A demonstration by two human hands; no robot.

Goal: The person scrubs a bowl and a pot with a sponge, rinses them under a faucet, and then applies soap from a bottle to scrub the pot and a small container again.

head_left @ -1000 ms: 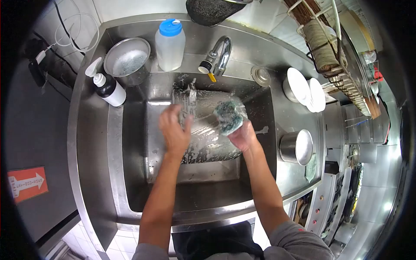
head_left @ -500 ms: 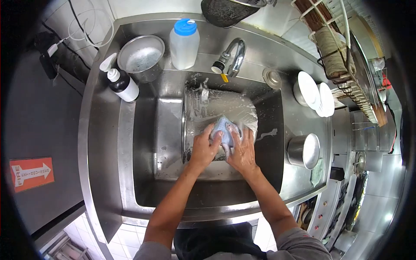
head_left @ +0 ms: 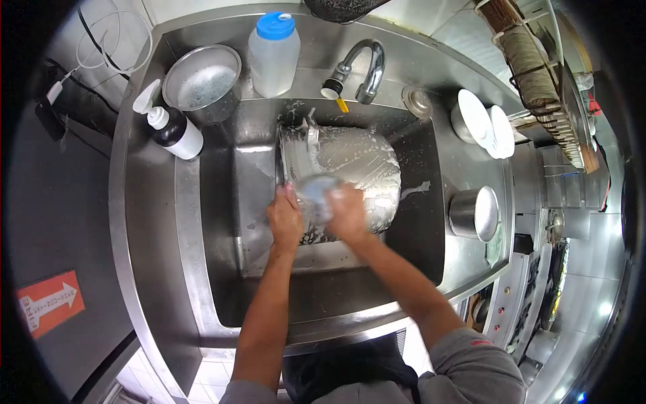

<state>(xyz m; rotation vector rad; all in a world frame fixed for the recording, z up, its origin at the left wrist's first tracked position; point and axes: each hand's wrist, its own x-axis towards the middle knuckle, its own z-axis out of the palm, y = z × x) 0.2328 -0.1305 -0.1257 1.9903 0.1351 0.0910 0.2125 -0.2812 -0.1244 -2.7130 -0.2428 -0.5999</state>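
Note:
A large metal pot (head_left: pixel 356 158) lies on its side in the sink, streaked with white foam, its rim facing left. My right hand (head_left: pixel 347 210), blurred by motion, presses a pale blue cloth (head_left: pixel 316 190) against the pot's side. At the rim is my left hand (head_left: pixel 286 217), its fingers closed on the edge. A metal handle (head_left: pixel 313 138) shows on the upper part of the pot, near the rim.
Behind the sink (head_left: pixel 256 259) stand a soap pump bottle (head_left: pixel 180 138), a bowl of suds (head_left: pixel 205 84), a blue-lidded jug (head_left: pixel 274 57) and the faucet (head_left: pixel 367 71). White bowls (head_left: pixel 474 121) and a small metal pot (head_left: pixel 474 213) are at the right.
My hands have moved apart from around the cloth. The left went to the pot's rim, and the right holds the cloth on the pot's side. The view has shifted slightly.

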